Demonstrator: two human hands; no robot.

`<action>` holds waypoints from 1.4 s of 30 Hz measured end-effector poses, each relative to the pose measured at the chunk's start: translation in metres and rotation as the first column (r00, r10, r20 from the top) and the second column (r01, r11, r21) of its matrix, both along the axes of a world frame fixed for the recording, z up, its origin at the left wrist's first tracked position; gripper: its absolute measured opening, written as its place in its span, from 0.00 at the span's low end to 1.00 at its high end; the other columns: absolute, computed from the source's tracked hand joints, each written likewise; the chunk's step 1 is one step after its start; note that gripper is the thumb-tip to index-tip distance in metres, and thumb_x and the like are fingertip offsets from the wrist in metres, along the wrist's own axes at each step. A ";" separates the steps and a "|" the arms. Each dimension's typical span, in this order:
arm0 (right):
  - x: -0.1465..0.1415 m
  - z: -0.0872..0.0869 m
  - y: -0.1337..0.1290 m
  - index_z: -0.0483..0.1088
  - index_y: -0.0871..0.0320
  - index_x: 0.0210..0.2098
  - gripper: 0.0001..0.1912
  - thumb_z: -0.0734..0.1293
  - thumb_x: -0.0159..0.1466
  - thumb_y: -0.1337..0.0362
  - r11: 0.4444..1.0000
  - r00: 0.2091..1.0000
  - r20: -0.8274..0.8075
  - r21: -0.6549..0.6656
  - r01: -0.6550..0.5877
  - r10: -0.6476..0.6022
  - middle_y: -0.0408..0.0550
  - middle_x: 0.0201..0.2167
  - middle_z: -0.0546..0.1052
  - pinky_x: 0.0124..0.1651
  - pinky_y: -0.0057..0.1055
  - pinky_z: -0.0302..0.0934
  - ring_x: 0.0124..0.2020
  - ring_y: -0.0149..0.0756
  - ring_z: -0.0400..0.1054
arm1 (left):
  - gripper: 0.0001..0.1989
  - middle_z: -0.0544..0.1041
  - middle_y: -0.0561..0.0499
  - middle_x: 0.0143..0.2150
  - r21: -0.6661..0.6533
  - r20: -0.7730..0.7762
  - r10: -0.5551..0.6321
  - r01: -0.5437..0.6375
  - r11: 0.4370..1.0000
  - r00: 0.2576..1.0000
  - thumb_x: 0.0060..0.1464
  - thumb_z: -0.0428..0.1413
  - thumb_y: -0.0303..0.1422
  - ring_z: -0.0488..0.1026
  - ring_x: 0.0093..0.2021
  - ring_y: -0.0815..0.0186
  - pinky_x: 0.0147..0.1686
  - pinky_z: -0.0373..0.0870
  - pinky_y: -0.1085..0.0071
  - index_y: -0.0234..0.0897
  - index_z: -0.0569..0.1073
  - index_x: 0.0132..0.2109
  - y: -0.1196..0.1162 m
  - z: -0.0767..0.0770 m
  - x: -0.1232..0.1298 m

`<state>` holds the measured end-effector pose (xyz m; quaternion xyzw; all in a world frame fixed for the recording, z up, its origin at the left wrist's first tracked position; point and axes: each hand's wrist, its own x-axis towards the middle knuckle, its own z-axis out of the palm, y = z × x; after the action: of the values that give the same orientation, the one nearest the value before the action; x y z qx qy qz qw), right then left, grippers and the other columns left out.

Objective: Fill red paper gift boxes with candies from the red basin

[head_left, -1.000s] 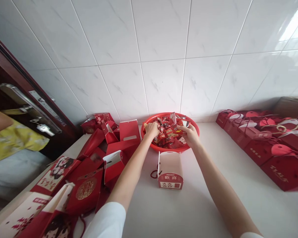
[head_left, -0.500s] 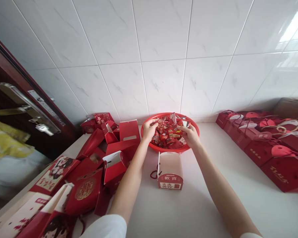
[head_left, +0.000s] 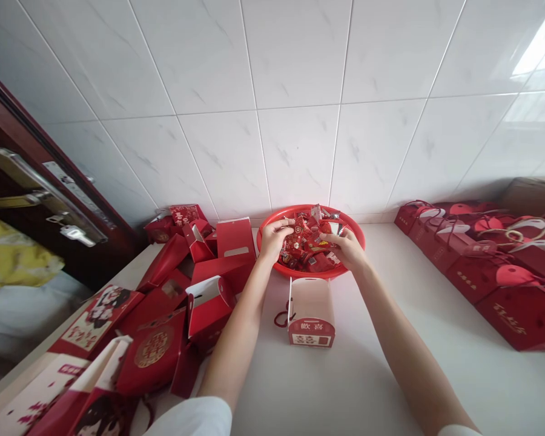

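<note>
A red plastic basket (head_left: 358, 233) full of wrapped candies (head_left: 312, 242) stands against the tiled wall. Over its left side my left hand (head_left: 272, 239) is closed, thumb and fingers pinching red wrapped candy. My right hand (head_left: 349, 247) reaches in from the right, its thumb and fingers closed on wrapped candy among the pile; the exact pieces are partly hidden. Just in front of the basket sits a small open-topped paper gift box (head_left: 312, 330), red and white with Chinese characters. A dark red cord (head_left: 281, 318) hangs at its left side.
Opened red boxes and bags (head_left: 158, 345) lie heaped on the left of the white table (head_left: 367, 387). Along the right stands a row of filled-out red gift boxes (head_left: 476, 266) with cord handles. A dark door (head_left: 40, 200) with keys in its lock is at far left.
My left fingers have dipped slightly among the candies, and my right fingers have shifted a little inward. The view has turned slightly; the gift box stays in place.
</note>
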<state>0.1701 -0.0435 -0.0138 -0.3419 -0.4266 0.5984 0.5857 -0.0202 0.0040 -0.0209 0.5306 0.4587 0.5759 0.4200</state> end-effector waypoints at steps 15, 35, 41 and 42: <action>-0.002 0.003 -0.002 0.78 0.57 0.31 0.16 0.80 0.42 0.65 0.987 0.983 -0.091 -0.009 0.159 -0.159 0.47 0.32 0.83 0.40 0.36 0.76 0.37 0.46 0.79 | 0.15 0.83 0.48 0.40 0.052 0.084 -0.230 0.226 0.973 0.970 0.38 0.59 0.28 0.80 0.41 0.59 0.48 0.74 0.60 0.37 0.80 0.38 -0.009 0.006 0.000; -0.001 -0.001 0.000 0.79 0.57 0.34 0.19 0.82 0.43 0.62 0.996 0.989 -0.125 0.043 0.080 -0.074 0.49 0.34 0.84 0.45 0.46 0.76 0.40 0.53 0.80 | 0.14 0.83 0.45 0.42 0.089 -0.140 -0.329 0.342 0.935 0.934 0.51 0.64 0.36 0.79 0.44 0.59 0.47 0.75 0.64 0.34 0.79 0.44 -0.010 0.006 0.021; 0.002 -0.004 0.005 0.77 0.55 0.31 0.17 0.81 0.43 0.65 0.975 0.954 -0.204 -0.030 0.218 -0.220 0.45 0.33 0.83 0.41 0.38 0.77 0.40 0.47 0.79 | 0.16 0.83 0.43 0.47 0.024 -0.493 0.014 -0.002 1.000 0.870 0.62 0.50 0.29 0.80 0.45 0.61 0.48 0.75 0.67 0.34 0.78 0.52 0.006 0.017 0.003; 0.002 -0.005 0.006 0.77 0.55 0.31 0.16 0.80 0.43 0.65 0.971 0.946 -0.218 -0.045 0.236 -0.240 0.45 0.33 0.83 0.39 0.36 0.77 0.40 0.46 0.79 | 0.15 0.83 0.44 0.45 0.010 -0.547 0.032 -0.032 0.999 0.836 0.62 0.50 0.28 0.80 0.45 0.61 0.48 0.75 0.66 0.35 0.79 0.50 0.010 0.018 0.000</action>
<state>0.1726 -0.0375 -0.0184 -0.3274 -0.3087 0.5614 0.6945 -0.0201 0.0139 -0.0032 0.6654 0.5682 0.4074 0.2617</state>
